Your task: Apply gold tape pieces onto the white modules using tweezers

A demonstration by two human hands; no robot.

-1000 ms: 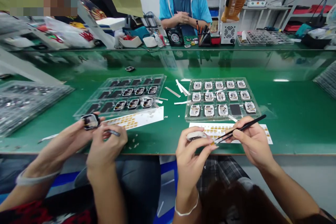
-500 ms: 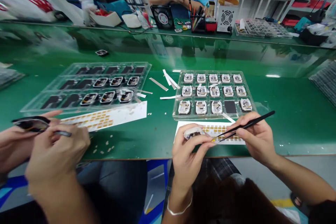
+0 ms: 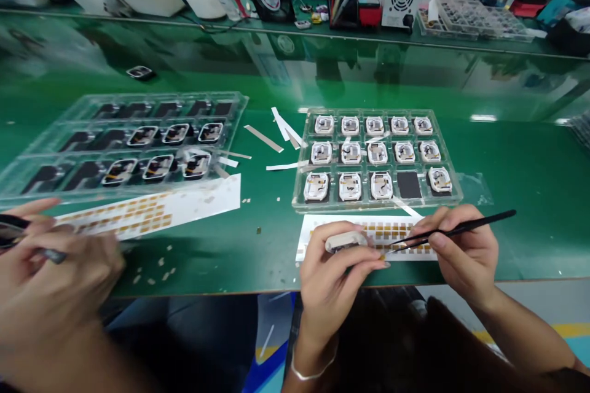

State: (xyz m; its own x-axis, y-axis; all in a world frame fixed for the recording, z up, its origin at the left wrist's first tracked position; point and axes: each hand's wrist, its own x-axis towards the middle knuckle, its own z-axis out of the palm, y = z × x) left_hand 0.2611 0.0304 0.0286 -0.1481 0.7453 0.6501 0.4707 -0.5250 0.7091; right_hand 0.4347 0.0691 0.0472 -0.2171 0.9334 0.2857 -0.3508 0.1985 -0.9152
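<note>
Blk tweezers (image 3: 470, 226) nr wht case (image 3: 345, 241)

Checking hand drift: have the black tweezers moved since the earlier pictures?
Yes, rightward in the view: the tweezers now reach further past the front-right corner of the tray of white-framed parts.

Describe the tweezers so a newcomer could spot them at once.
On the green table, find the clear tray of white-framed pieces, right of centre. At its near edge, the person's right hand grips the tweezers. They are long, slim and black, tips toward the left hand, unlike the pale, squarish pieces nearby.
</note>
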